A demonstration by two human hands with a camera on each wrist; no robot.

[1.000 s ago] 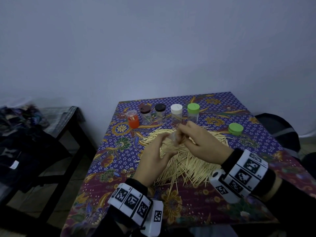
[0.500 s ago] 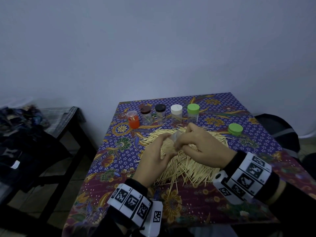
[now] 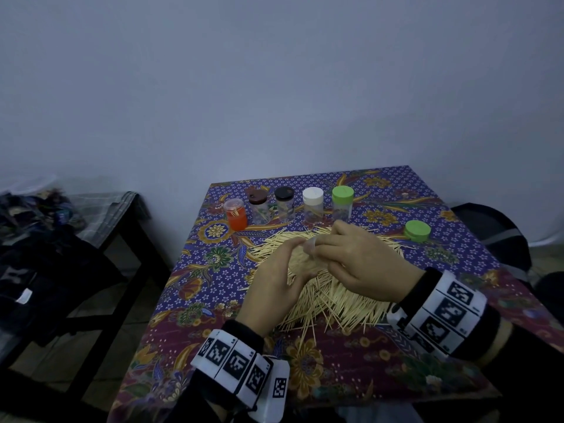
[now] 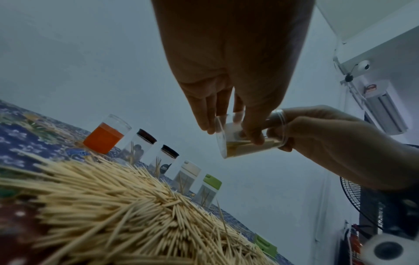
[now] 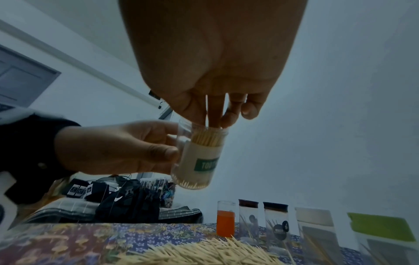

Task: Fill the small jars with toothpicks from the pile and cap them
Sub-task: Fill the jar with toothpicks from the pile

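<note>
Right wrist view shows the left hand (image 5: 118,148) gripping a clear jar (image 5: 199,157) by its side, thumb and fingers curled round it, held in the air above the toothpick pile (image 3: 329,288). The jar is packed with toothpicks and uncapped (a green label with partial lettering shows on it). The right hand (image 5: 211,71) has its fingertips (image 5: 229,118) at the jar's open mouth, pinching a single toothpick (image 5: 206,109) upright there. On the patterned tablecloth (image 3: 381,377), five jars stand in a row behind the pile: orange (image 3: 235,214), brown-capped (image 3: 258,206), black-capped (image 3: 284,203), white-capped (image 3: 312,204), green-capped (image 3: 342,202). A loose green cap (image 3: 417,230) lies to the right, apart from the pile.
</note>
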